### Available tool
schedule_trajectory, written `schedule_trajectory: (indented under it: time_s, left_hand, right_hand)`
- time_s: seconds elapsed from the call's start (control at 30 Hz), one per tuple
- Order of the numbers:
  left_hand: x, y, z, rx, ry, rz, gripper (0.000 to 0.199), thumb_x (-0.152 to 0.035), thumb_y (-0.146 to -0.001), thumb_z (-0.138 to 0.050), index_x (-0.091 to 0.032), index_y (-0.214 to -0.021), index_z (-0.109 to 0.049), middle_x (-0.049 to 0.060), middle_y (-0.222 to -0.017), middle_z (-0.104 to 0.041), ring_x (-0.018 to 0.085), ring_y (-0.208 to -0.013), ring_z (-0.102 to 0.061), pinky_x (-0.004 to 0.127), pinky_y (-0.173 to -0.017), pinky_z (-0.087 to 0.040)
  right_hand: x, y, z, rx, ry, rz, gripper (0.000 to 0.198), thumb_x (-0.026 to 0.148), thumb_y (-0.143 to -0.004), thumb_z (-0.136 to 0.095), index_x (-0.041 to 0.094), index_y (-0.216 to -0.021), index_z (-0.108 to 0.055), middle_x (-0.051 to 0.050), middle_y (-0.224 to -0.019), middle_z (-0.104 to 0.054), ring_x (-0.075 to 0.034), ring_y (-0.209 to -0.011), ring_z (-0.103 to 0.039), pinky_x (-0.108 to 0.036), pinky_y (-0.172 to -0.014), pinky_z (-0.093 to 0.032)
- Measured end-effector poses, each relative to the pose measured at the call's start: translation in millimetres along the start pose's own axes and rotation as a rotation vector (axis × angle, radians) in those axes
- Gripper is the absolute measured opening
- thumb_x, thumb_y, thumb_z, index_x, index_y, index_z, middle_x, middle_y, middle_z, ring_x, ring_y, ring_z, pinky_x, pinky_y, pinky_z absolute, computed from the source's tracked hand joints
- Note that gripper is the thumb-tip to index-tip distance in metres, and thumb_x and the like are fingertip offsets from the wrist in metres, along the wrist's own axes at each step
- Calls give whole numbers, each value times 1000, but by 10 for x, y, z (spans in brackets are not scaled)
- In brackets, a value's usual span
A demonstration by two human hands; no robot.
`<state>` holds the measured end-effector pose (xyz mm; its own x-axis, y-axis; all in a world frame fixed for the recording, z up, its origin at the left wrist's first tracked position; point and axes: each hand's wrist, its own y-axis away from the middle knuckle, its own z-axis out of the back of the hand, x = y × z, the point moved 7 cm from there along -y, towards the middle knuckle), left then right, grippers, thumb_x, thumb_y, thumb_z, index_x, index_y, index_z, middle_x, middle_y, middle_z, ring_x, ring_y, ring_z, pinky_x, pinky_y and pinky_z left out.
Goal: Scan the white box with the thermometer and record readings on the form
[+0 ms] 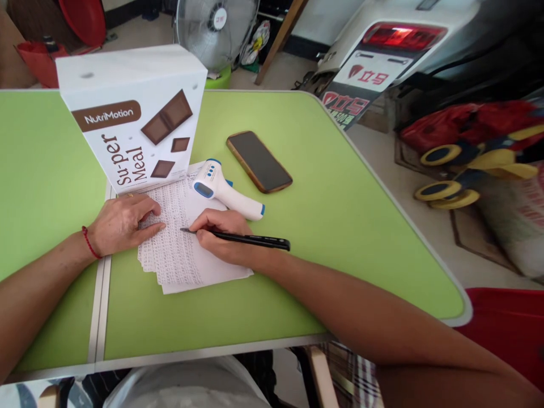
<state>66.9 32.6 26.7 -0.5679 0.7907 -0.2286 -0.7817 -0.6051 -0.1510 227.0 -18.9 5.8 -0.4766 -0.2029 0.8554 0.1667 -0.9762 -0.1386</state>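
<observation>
My right hand grips the pen over the papers; my left hand, loosely spread, apparently touches their left edge.

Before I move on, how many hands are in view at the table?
2: the left hand lies at the left side of the written papers; the right hand rests over them, holding a black pen.

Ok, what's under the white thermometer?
The white thermometer lies partly over paper sheets, partly over the green table; anything written directly beneath it is hidden.
</observation>
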Motion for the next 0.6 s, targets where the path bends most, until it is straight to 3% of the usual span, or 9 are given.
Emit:
schedule_trajectory:
  time_s: [0.6]
  left_hand:
    - [-13, 4, 7, -33, 8, -42, 28, -43, -92, -51, -16, -92, -62, 2, -73, -59, 15, -62, -53, 26, -57, -37]
  right_hand:
    - [-48, -15, 43, -50, -50, -40, 16, 18, -68, -52, 19, -72, -68, 1, -62, -66, -10, -55, -54, -23, -53, -41]
